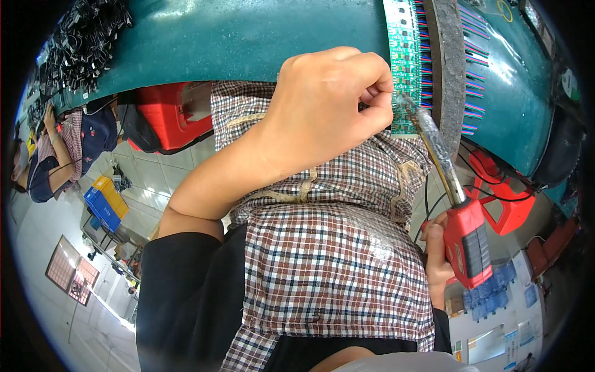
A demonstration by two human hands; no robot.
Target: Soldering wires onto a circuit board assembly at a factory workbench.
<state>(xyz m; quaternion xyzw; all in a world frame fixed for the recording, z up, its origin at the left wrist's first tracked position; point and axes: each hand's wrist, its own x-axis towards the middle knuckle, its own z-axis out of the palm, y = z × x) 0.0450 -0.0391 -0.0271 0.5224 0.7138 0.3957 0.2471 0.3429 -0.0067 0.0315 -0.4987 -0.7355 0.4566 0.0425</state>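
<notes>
Beside left hand [328, 93], perhaps touching: circuit boards [405, 59]

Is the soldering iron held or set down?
Held: the right hand grips the soldering iron by its red handle, tip at the green circuit boards. Whether it touches them, I cannot tell.

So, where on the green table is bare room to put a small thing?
Bare: the table between the black cable pile and the circuit boards, and the patch right of the coloured wires. Crowded: around the boards, with the left hand, soldering iron and grey bar.
</notes>
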